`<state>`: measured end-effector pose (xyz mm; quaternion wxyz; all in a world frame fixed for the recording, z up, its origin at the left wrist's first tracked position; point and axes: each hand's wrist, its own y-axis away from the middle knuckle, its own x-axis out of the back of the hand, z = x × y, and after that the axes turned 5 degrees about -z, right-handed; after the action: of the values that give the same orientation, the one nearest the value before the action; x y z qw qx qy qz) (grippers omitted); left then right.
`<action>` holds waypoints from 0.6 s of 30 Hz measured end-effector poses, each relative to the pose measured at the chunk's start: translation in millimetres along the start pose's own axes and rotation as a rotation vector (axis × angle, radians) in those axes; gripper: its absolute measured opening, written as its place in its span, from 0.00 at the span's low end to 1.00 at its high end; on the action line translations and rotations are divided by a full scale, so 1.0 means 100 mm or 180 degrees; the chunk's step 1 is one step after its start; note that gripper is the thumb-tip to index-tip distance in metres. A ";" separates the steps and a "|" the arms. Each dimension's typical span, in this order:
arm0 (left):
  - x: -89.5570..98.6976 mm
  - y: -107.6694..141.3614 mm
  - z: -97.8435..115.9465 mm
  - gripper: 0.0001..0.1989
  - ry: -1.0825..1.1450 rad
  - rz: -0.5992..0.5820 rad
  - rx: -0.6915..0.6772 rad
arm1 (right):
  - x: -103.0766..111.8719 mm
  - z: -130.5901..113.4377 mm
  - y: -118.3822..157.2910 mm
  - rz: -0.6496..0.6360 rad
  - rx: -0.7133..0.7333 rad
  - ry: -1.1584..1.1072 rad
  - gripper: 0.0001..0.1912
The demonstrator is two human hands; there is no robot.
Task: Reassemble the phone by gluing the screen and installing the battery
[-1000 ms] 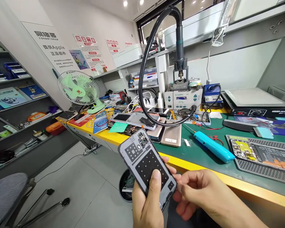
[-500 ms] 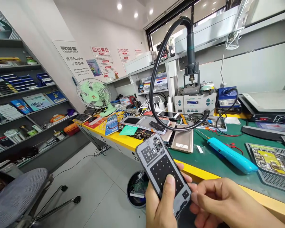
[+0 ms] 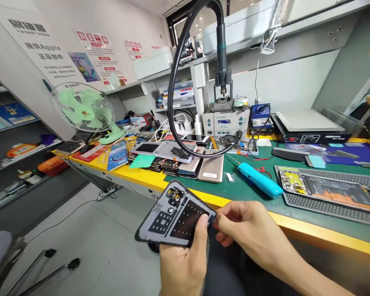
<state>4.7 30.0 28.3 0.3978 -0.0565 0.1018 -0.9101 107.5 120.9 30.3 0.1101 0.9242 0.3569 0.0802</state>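
In my left hand (image 3: 188,255) is a phone back cover (image 3: 160,209), tilted, its inner side toward me. Grey with black dotted pads, it has a camera opening at its upper end. My left thumb presses on the large dark pad, while the other fingers are mostly hidden behind the cover. My right hand (image 3: 243,226) is closed in a pinch at the cover's right end; whether a small piece is also between the fingertips is hidden. On the bench beyond, an opened phone (image 3: 336,189) lies on a grey perforated tray (image 3: 327,209), right of a blue pen-like tool (image 3: 260,180).
A hot-air station (image 3: 223,122) stands at the back, its black hose (image 3: 172,82) looping over the bench. Stacked phones (image 3: 211,164) and a green fan (image 3: 83,109) are to the left. A heating plate (image 3: 310,123) sits at the back right. The yellow bench edge (image 3: 311,230) runs below.
The view has swung right and closer to the bench. The phone back cover has turned and tipped, its camera end now pointing left. My right hand stays pinched at its other end.
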 end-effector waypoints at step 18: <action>0.10 -0.02 0.12 0.12 -0.0096 -0.0138 0.0276 | 0.23 -0.03 0.01 -0.1085 0.0001 -0.0379 0.14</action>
<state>-1.3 22.9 40.8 0.3816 -0.0552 0.0550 -0.9210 124.6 135.9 35.3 0.1430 0.8534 0.5013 0.0054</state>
